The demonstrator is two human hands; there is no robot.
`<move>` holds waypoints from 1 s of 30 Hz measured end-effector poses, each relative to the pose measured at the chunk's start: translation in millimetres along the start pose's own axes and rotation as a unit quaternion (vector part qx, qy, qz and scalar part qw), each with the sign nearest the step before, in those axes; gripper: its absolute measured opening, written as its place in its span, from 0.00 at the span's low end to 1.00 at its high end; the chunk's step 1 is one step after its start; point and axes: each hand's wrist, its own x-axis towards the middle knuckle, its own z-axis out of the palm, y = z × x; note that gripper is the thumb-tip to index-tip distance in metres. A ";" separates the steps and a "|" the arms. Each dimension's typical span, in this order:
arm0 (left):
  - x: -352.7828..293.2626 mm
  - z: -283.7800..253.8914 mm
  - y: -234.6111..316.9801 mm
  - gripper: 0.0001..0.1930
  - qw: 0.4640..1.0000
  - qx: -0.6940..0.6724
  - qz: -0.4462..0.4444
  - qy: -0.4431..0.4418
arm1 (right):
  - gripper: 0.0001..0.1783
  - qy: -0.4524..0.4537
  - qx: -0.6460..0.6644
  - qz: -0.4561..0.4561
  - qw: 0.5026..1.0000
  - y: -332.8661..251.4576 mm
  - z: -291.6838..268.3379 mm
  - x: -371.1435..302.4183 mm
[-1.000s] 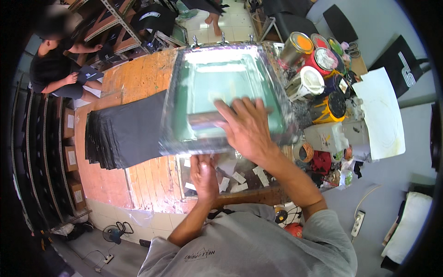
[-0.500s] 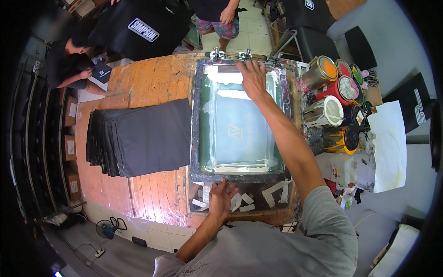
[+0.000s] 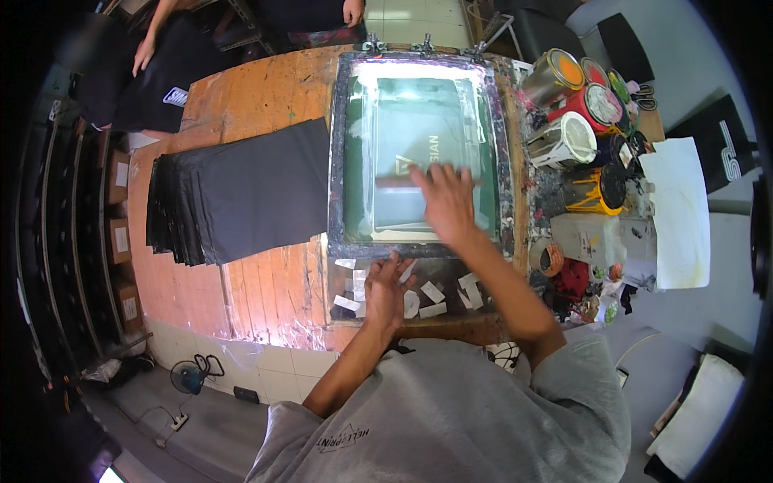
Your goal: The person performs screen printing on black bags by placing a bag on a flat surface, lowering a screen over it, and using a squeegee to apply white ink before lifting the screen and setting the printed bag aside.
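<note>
My right hand [image 3: 451,201] is closed on a squeegee [image 3: 392,182], smeared by motion, which lies crosswise on the mesh of a screen printing frame [image 3: 336,161]. A pale printed design shows through the mesh just beyond it, and whitish ink borders the green stencil area. My left hand [image 3: 386,290] sits at the frame's near edge, fingers loosely apart, a fingertip touching the rim. To the left of the frame lies a fanned stack of black sheets [image 3: 250,189] on the wooden table [image 3: 250,88].
Metal hinge clamps [image 3: 424,44] hold the frame's far side. Ink cans [image 3: 564,141] crowd the right edge, with scissors [image 3: 644,97] and a white sheet [image 3: 680,213] beyond. Tape scraps [image 3: 432,310] lie below the frame. Two other people stand across the table; a rack [image 3: 76,241] stands left.
My right hand has come from the frame's far end toward me, drawing the squeegee over the mesh. My left hand stays at the near edge. The view has tilted down; a co-worker's arm has moved.
</note>
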 end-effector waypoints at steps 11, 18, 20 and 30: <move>25.3 -7.7 -15.1 0.23 0.998 -0.035 0.009 0.046 | 0.37 -0.031 -0.032 -0.024 0.999 -22.9 1.2 -64.6; 27.5 -9.3 -14.9 0.34 0.999 -0.012 0.001 0.029 | 0.36 0.025 -0.024 -0.020 0.999 -16.0 29.0 -63.3; 24.6 -7.6 -12.7 0.42 1.000 0.020 -0.014 0.000 | 0.37 0.027 -0.019 -0.016 0.999 -5.5 35.8 -45.7; 16.5 -1.6 -10.4 0.28 0.999 0.000 0.008 0.040 | 0.36 0.073 -0.091 -0.002 0.993 76.7 68.3 120.0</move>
